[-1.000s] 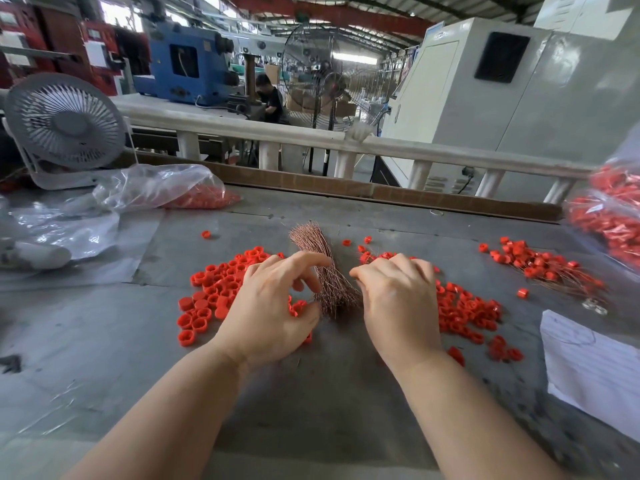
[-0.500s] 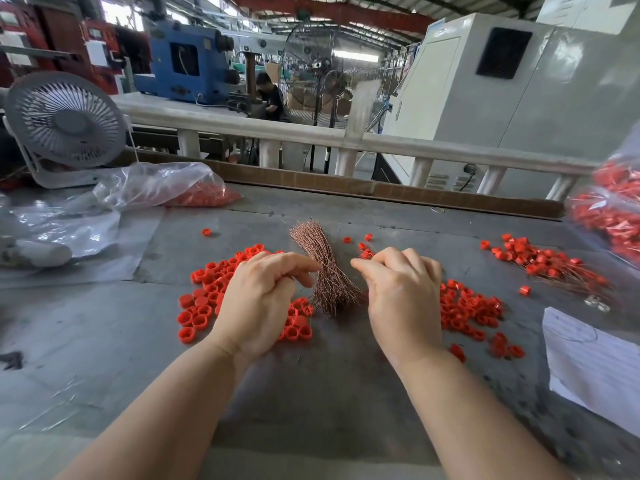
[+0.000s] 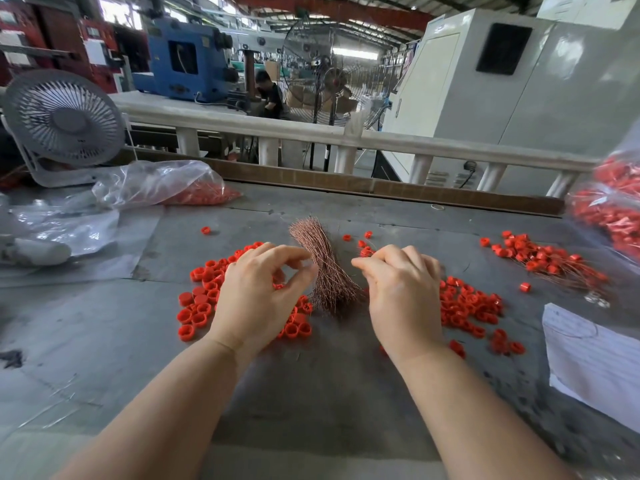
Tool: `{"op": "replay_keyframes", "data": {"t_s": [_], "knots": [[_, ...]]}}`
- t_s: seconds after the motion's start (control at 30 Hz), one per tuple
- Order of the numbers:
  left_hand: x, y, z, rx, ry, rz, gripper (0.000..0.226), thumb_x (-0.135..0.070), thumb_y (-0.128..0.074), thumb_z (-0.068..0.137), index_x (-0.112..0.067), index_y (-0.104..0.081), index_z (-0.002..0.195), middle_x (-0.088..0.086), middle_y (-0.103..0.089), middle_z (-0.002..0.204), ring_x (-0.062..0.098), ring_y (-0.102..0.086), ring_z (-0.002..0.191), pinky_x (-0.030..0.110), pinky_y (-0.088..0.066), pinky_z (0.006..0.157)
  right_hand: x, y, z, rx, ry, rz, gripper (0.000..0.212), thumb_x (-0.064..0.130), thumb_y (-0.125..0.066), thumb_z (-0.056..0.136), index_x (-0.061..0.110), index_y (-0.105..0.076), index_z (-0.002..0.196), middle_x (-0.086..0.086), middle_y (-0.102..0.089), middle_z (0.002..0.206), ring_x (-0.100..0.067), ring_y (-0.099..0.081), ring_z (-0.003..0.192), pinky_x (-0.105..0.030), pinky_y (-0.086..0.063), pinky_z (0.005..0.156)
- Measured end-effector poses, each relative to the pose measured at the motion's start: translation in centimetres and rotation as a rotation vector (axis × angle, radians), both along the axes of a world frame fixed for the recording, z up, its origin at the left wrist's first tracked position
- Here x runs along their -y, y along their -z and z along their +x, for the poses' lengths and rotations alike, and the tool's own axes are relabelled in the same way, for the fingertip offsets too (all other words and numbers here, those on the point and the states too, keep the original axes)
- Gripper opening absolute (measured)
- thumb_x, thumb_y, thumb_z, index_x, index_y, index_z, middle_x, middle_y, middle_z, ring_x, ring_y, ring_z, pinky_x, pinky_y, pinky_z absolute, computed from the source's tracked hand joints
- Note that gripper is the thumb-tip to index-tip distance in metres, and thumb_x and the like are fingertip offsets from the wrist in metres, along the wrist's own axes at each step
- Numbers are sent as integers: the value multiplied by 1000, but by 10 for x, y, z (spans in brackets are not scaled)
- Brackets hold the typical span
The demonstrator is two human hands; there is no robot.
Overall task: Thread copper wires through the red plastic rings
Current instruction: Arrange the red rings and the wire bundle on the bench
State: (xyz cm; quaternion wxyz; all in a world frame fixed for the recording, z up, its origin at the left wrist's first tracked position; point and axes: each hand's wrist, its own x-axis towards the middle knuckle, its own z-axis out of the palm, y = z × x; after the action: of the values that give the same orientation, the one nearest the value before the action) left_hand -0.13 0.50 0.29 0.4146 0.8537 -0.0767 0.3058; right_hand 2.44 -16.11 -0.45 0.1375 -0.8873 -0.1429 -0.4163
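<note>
Clearly much was left; a copper wire bundle (image 3: 325, 271) lay between two piles of loose red rings (image 3: 201, 303); a small threaded heap (image 3: 550, 261) lay far right; left hand (image 3: 256, 299) curled, contents unclear; right hand (image 3: 401, 292) pinched, perhaps one wire.

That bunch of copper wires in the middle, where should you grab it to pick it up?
Probably pinch the copper wire bundle at its narrow waist, coming from above with fingers on either side. Both ends fan out loosely there, so only the middle holds the strands together.
</note>
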Motion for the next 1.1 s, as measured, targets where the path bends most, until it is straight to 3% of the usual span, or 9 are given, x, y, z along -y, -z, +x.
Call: {"op": "replay_keyframes", "data": {"t_s": [0.1,0.23,0.37,0.57,0.8,0.93,1.03,1.1], "knots": [[0,2,1,-50,9,35,11,-28,-72,79,-24,-75,88,-13,-59,79,10,-55,76,40,-44,85,-1,0,0,-1,-33,23,26,-4,-77,64,15,-75,81,-3,-63,69,-28,-57,66,-32,-27,71],[0,1,1,-68,66,90,5,-20,-74,78,-20,-77,82,-5,-66,79,20,-59,84,49,-43,85,-1,1,0,-10,-73,44,24,-4,-76,67,13,-74,84,-3,-65,71,-29,-58,68,-33,-30,72],[1,0,1,-59,30,58,7,-20,-74,78,-19,-75,84,-13,-57,76,17,-57,79,48,-44,85,0,0,0,-2,-99,57,20,-3,-73,69,11,-74,84,-5,-65,72,-30,-58,69,-36,-43,70],[0,2,2,-77,16,61,8,-21,-72,80,-21,-75,87,-6,-64,82,18,-59,84,48,-44,84,-1,0,1,2,-111,77,15,6,-64,75,12,-74,84,-4,-66,73,-30,-58,70,-31,-32,71],[-1,3,3,-100,15,85,4,-20,-72,80,-21,-74,83,-6,-67,82,18,-60,86,47,-43,86,-1,-1,1,-13,-125,78,13,8,-63,75,13,-74,82,-2,-66,73,-29,-58,69,-31,-33,71],[-1,4,4,-86,0,109,3,-17,-69,82,-20,-71,80,-9,-62,81,16,-57,87,46,-43,86,0,0,1,-74,-104,45,14,4,-66,76,10,-74,86,-4,-69,78,-30,-60,73,-35,-40,72],[-3,5,5,-70,-35,93,5,-13,-70,81,-19,-69,80,-9,-61,79,18,-57,85,47,-43,85,4,2,4,-177,-65,34,22,-4,-68,77,6,-72,96,-10,-70,89,-34,-61,84,-40,-47,77],[-4,5,5,-62,-65,84,6,-14,-70,81,-20,-69,80,-11,-58,78,18,-55,84,47,-43,85,7,4,7,-292,-20,12,29,-1,-61,84,7,-67,111,-9,-68,105,-31,-58,100,-38,-42,88]]}}
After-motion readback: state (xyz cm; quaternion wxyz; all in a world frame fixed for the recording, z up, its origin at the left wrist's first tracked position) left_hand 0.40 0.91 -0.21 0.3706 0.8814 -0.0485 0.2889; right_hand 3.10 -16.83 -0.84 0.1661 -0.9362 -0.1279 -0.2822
